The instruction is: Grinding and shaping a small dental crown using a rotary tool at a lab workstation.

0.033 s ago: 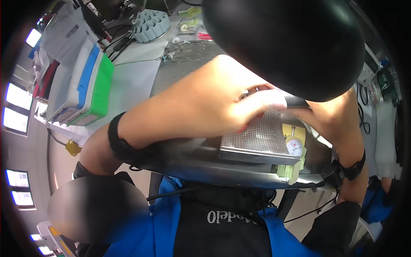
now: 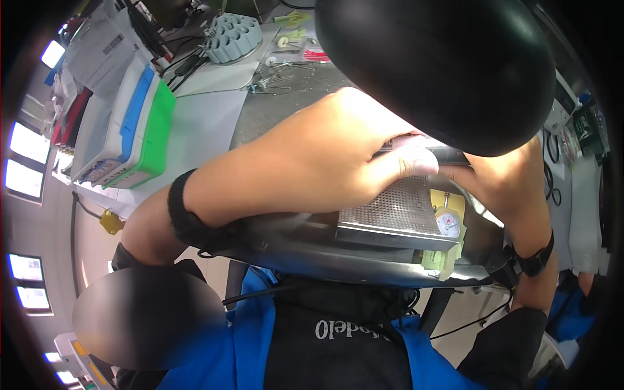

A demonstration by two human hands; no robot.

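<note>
Head view: left hand (image 2: 325,162) fingers pinch the far edge of the mesh tray (image 2: 393,211), right hand (image 2: 500,179) grip hidden, cannot tell; best lift level, clear of the dial gauge (image 2: 448,223).

Perforated metal tray (image 2: 395,211), flat at the steel table's near edge

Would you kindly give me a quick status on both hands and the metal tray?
Left hand gripping perforated metal tray at its far edge. Right hand on the tray's right side, fingers hidden. Black rounded object overhead blocks the view beyond.
</note>
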